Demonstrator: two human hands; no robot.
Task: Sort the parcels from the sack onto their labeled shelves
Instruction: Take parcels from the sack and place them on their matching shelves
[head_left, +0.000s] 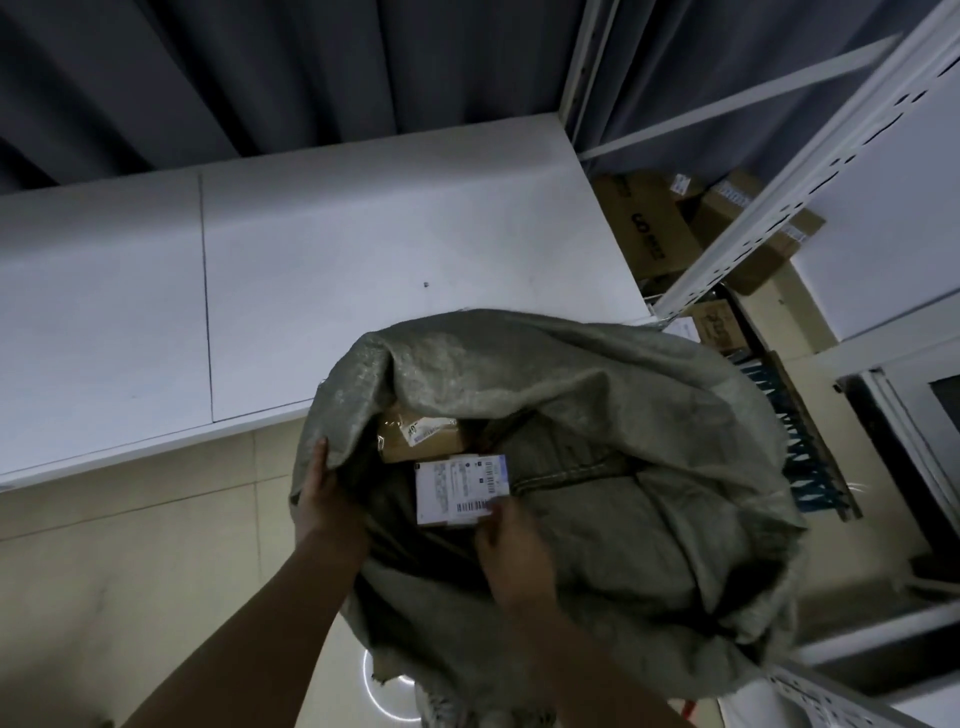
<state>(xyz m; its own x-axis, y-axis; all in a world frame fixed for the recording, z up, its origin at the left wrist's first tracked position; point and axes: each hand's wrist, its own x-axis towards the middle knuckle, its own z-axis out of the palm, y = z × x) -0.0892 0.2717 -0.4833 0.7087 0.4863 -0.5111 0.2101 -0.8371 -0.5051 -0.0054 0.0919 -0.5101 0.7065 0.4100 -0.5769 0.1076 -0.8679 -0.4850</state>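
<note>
In the head view, your left hand (324, 493) gripped the rim of the grey woven sack (597, 467) at about nine o'clock of its mouth, fingers curled over the fabric, while your right hand (511, 545) reached in from five o'clock and pinched the lower right corner of a white-labelled parcel (457, 491) lying inside the opening. Just beyond that parcel, toward twelve o'clock, a brown cardboard parcel (423, 436) with a small label sat deeper in the sack. The sack stood on the tiled floor (156, 545) below a white shelf board (363, 234), and at two o'clock a white slotted shelf upright (795, 171) crossed in front of brown boxes (654, 223) stacked behind it.
</note>
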